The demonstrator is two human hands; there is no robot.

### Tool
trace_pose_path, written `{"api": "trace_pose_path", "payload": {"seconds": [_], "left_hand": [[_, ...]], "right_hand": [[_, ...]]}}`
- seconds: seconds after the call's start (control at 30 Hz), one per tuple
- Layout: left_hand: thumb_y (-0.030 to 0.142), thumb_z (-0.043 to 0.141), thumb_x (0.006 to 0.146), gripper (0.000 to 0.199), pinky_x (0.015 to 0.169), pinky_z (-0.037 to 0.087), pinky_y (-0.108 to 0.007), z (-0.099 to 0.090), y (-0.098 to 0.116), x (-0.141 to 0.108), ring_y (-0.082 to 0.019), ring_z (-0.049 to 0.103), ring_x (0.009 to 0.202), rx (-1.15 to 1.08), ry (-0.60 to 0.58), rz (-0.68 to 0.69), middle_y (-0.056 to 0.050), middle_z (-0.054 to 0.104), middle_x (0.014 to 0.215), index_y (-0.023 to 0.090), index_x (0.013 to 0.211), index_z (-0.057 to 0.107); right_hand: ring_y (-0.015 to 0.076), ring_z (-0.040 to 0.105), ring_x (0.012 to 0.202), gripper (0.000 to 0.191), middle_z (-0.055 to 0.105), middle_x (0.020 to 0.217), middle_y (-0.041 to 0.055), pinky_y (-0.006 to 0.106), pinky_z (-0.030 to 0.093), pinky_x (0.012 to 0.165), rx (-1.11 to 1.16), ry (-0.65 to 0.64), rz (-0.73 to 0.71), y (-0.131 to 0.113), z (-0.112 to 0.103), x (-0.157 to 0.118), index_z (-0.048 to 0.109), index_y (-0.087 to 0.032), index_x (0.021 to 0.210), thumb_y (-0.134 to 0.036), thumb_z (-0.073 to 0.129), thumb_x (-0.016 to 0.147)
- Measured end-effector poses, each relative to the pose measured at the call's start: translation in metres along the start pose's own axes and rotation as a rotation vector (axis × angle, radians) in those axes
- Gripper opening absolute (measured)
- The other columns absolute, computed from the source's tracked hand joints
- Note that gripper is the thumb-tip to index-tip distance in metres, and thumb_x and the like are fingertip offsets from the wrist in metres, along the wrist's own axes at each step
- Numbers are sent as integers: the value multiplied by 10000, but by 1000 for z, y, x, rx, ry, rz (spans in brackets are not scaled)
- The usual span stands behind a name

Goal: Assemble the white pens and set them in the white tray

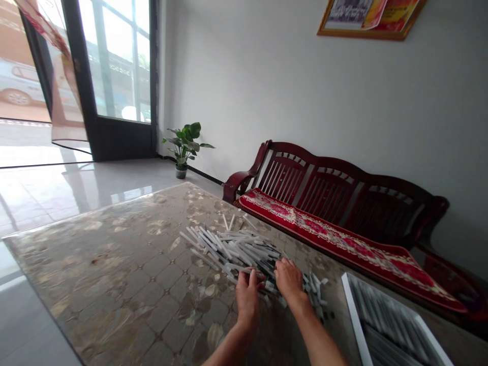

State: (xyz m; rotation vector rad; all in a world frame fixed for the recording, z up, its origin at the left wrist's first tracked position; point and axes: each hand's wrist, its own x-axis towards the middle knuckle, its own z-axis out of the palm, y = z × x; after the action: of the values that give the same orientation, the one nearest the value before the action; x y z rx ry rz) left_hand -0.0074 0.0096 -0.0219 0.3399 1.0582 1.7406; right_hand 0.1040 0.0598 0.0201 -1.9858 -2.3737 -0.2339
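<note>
A loose heap of thin grey-white sticks (pixel 232 246), which look like slim plastic tubes, lies on the table. Some pieces in it are dark. At the heap's near edge, my left hand (pixel 247 295) has its fingers curled round a few of the sticks, with the thumb on the near side. My right hand (pixel 288 277) is just to the right, palm down, its fingers bent into the heap. Its fingertips are hidden, so what they hold cannot be made out. Short pale pieces and small black bits (pixel 327 315) lie right of my right wrist.
A white shallow box (pixel 353 310) with rows of grey and dark sticks stands at the right. The patterned tabletop (pixel 141 290) stretches left. Behind are a dark red wooden bench (pixel 324 188) with a red runner, a potted plant (pixel 182 170) and a glass door (pixel 122 137).
</note>
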Motion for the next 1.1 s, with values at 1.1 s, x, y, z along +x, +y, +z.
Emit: {"api": "trace_pose_path", "payload": {"seconds": [1.1], "left_hand": [[505, 782, 700, 418, 602, 569, -269, 5, 7, -16, -179, 725, 671, -114, -142, -194, -100, 760, 825, 178, 828, 554]], "right_hand": [[221, 630, 888, 217, 679, 894, 64, 337, 496, 816, 691, 429, -116, 28, 10, -81, 659, -237, 887, -247, 446, 934]]}}
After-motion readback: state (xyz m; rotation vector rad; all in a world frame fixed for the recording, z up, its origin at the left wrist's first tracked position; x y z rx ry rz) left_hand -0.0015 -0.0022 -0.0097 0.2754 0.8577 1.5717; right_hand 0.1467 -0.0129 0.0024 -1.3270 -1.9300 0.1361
